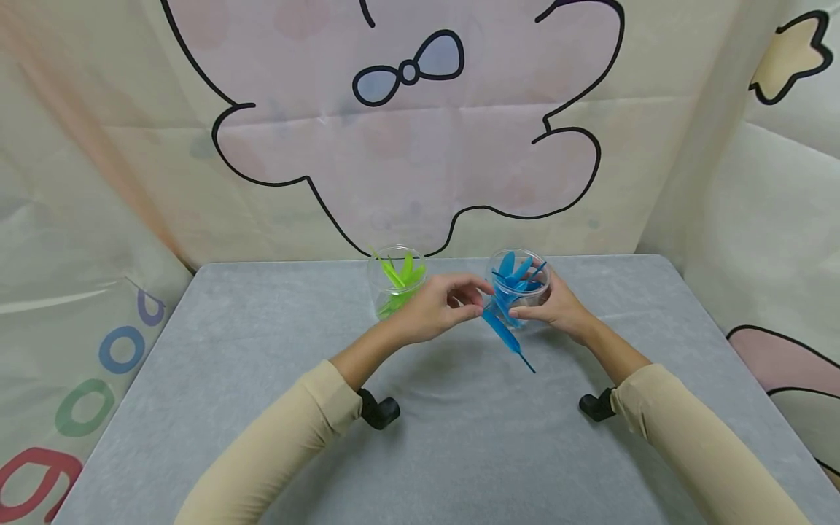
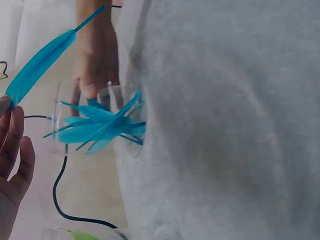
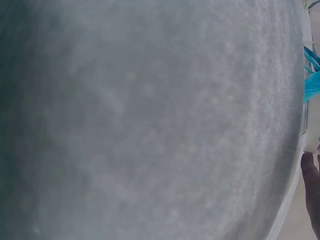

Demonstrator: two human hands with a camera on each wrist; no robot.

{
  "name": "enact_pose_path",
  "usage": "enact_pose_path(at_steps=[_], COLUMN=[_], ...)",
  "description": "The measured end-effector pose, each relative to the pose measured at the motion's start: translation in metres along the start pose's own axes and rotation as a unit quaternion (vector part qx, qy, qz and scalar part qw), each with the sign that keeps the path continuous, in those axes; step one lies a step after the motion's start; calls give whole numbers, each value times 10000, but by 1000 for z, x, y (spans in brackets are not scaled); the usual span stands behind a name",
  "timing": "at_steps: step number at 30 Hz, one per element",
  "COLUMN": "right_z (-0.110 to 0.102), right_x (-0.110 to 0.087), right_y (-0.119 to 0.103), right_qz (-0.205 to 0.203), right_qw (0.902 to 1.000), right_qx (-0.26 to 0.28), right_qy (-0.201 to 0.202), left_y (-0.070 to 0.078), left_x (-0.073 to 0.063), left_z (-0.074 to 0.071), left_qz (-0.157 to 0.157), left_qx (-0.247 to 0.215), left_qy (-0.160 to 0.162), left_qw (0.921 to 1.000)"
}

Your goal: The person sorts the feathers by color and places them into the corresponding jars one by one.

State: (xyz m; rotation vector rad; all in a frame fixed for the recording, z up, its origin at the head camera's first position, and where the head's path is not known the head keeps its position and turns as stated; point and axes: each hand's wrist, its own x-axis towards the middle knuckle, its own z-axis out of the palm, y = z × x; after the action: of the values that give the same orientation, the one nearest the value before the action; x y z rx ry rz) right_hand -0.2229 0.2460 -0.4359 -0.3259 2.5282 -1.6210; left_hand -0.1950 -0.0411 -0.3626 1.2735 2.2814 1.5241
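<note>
My left hand [image 1: 436, 310] pinches one end of a single blue feather [image 1: 504, 335], whose bare quill points down and to the right in the head view. In the left wrist view the same feather [image 2: 42, 65] stands apart from the cup, between the fingertips at its vaned end. Around a clear plastic cup [image 1: 539, 297] curls my right hand [image 1: 561, 310], thumb on the near side. Several blue feathers [image 2: 90, 125] stand inside that cup at different angles. The right wrist view catches only a finger [image 3: 311, 187] and a bit of blue feather [image 3: 312, 86] at its edge.
A second clear cup [image 1: 372, 281], with several lime-green feathers [image 1: 402, 275] in it, stands behind my left forearm near the back edge. Grey cloth covers the table [image 1: 459, 445]. A printed curtain [image 1: 420, 146] hangs behind the table.
</note>
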Motion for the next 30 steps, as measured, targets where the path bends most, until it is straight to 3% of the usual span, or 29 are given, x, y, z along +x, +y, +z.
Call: enact_pose_path(at_steps=[10,30], right_z=[-3,-3], right_x=[-2,0], right_y=[1,1], right_qz=[63,143], right_qw=[9999,9998], right_qx=[71,-126], right_qy=[-38,4], left_y=[5,13], left_x=[18,50], left_z=[-11,-25], left_qz=[102,211], left_qx=[391,442], left_qy=[706,1426], left_qw=[9967,9886])
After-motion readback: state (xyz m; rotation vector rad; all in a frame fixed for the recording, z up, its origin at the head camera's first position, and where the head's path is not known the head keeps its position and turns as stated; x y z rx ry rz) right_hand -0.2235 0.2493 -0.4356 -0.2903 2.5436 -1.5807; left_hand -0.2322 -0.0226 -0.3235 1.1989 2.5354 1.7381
